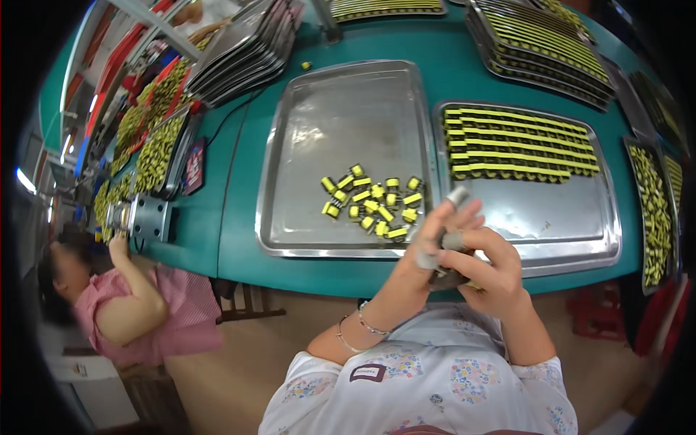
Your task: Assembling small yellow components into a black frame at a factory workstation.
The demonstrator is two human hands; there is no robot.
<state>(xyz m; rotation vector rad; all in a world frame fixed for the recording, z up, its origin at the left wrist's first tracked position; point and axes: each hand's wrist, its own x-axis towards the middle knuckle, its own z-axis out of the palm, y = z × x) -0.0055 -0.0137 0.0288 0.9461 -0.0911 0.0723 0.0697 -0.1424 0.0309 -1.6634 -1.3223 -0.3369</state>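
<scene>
My left hand [419, 262] is raised at the front edge of the table, its fingers stretched upward and a pale cover on one fingertip. Against it my right hand [494, 270] is closed, fingers bent around something dark [448, 278] between the two palms; its kind is hidden. Grey wraps show on some fingers. Just beyond my hands lies a metal tray [326, 123] with a loose heap of small yellow-and-black electronic components [377, 192]. To its right, a second metal tray [536, 217] holds the same kind of components in neat rows [522, 145].
Stacked trays of components [544, 51] stand at the back right, and stacked metal trays [243, 51] at the back left. Another tray of loose components [656, 217] lies far right. At left, a person in pink [138, 312] sits by a metal fixture [148, 217].
</scene>
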